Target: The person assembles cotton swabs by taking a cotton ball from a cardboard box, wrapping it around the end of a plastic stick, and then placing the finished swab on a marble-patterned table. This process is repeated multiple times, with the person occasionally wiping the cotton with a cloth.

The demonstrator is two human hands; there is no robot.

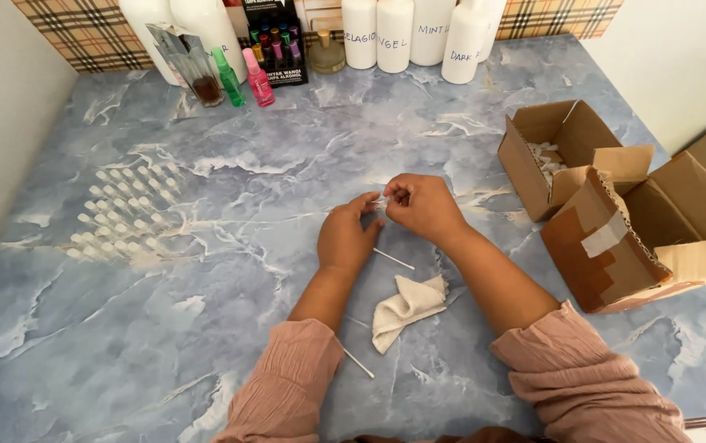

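From the head camera, your two forearms reach forward over the blue marbled counter (205, 328), sleeves bunched at the elbows, and your hands meet above the folded beige cloth (406, 308). Your left hand (346, 238) lies palm down beyond the cloth, wrist straight, its thumb and forefinger stretched toward the other hand. Your right hand (423, 205) curls inward from the cloth's far right, knuckles up. Both grips are pressed together on one small clear piece (381, 199), pinched between the fingertips of the two hands; it is too small to tell its exact shape.

A thin white tube (393, 259) lies on the counter just beyond the cloth, under your left hand, and a second one (359, 363) lies near the cloth's left side, by your left sleeve. Well to the left of the cloth stand rows of small clear vials (127, 213). To its right sit open cardboard boxes (570, 156). Far beyond the cloth, at the counter's back edge, stand white bottles (394, 33) and small coloured spray bottles (259, 78).
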